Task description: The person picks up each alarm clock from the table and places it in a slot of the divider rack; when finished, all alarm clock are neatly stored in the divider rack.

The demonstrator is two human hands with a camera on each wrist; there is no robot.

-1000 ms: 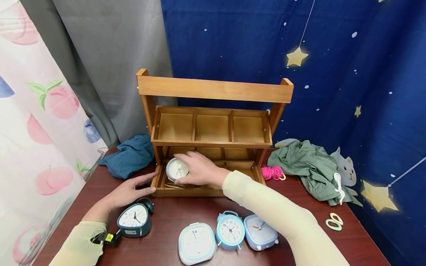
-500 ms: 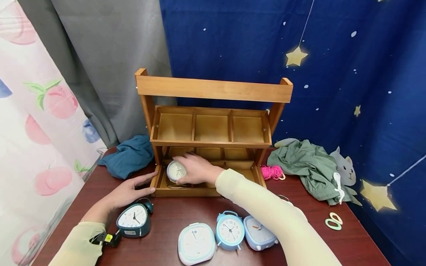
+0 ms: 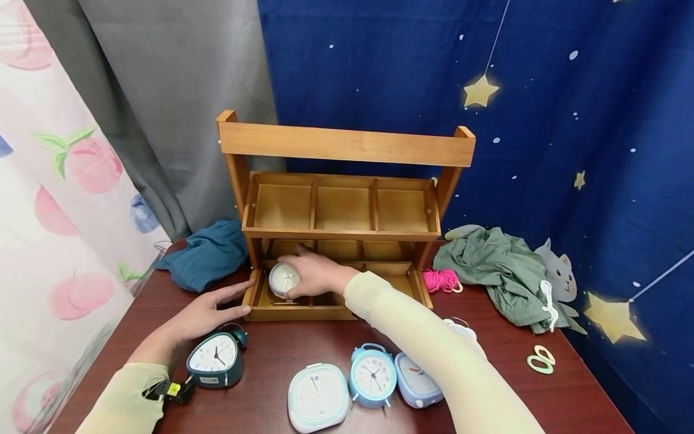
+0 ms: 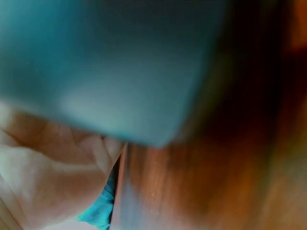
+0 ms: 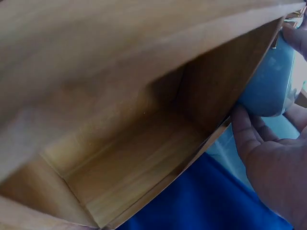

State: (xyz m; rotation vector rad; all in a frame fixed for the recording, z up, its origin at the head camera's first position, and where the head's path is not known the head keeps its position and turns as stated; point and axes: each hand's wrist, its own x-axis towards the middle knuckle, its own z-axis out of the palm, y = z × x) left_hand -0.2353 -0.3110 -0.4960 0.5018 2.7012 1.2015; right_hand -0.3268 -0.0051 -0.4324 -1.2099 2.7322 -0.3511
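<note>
My right hand [image 3: 311, 272] grips a small round clock [image 3: 284, 278] with a pale face, tilted back in the lower left compartment of a wooden shelf rack [image 3: 347, 144]. In the right wrist view the clock's blue body [image 5: 271, 81] lies between thumb and fingers, beside a compartment wall. A thin gold-coloured piece shows under the clock. With fingers extended, my left hand [image 3: 208, 310] touches the left end of the rack's lower tray. Below that hand stands a dark teal alarm clock [image 3: 215, 357], which fills much of the left wrist view as a blur.
Along the front lie a white square clock [image 3: 318, 398], a light blue twin-foot alarm clock [image 3: 373, 377] and a blue-grey clock [image 3: 417, 380] partly behind my right forearm. Teal cloth [image 3: 208, 256], pink yarn [image 3: 440, 279], green cloth [image 3: 488, 265] and scissors [image 3: 541, 360] flank the rack.
The round clock in my right hand has shifted slightly left and settled lower into the compartment. My right forearm has swung left, uncovering part of a white object beyond it. The left hand keeps its place.
</note>
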